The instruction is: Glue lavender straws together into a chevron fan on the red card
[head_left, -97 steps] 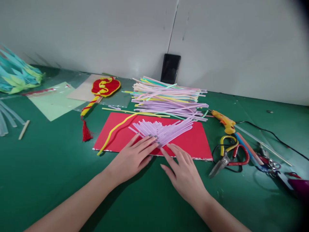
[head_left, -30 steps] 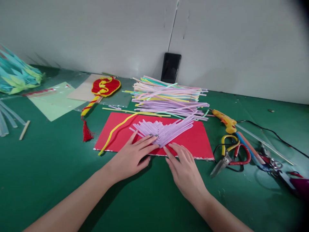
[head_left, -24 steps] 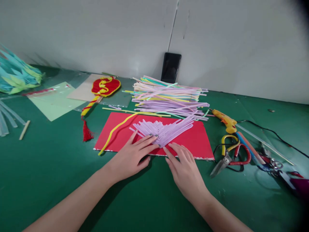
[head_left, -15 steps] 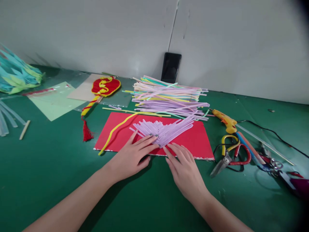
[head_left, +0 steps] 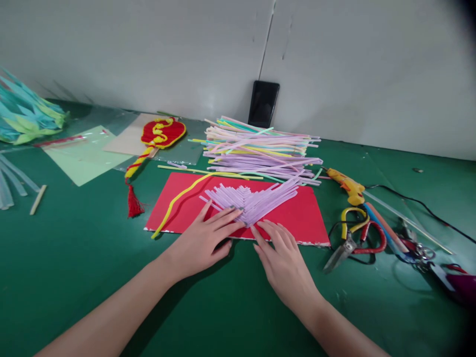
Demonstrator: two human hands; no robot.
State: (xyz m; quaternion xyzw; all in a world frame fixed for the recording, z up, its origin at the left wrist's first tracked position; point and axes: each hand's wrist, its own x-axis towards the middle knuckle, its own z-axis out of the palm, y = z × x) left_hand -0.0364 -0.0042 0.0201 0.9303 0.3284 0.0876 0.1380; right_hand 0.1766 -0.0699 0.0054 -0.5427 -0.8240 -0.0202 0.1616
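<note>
A red card [head_left: 305, 215] lies flat on the green table [head_left: 74, 258]. On it, lilac straws [head_left: 253, 201] form a V-shaped fan. My left hand [head_left: 203, 243] lies flat with fingers spread, its fingertips pressing the left side of the fan near its point. My right hand [head_left: 284, 260] lies flat too, fingers stretched out, touching the card's front edge and the fan's tip. Neither hand holds anything. A yellow strip [head_left: 178, 198] curves across the card's left part.
A pile of pastel straws [head_left: 260, 148] sits behind the card, with a dark phone [head_left: 263, 104] leaning on the wall. Right: a yellow glue gun [head_left: 345, 186], scissors [head_left: 351, 235], cables. Left: a red-and-yellow ornament with a tassel [head_left: 158, 136], paper sheets [head_left: 84, 153], teal paper leaves [head_left: 26, 116].
Almost nothing has moved. My right hand has drawn slightly nearer the tip of the fan; the left hand keeps pressing in the same place.
</note>
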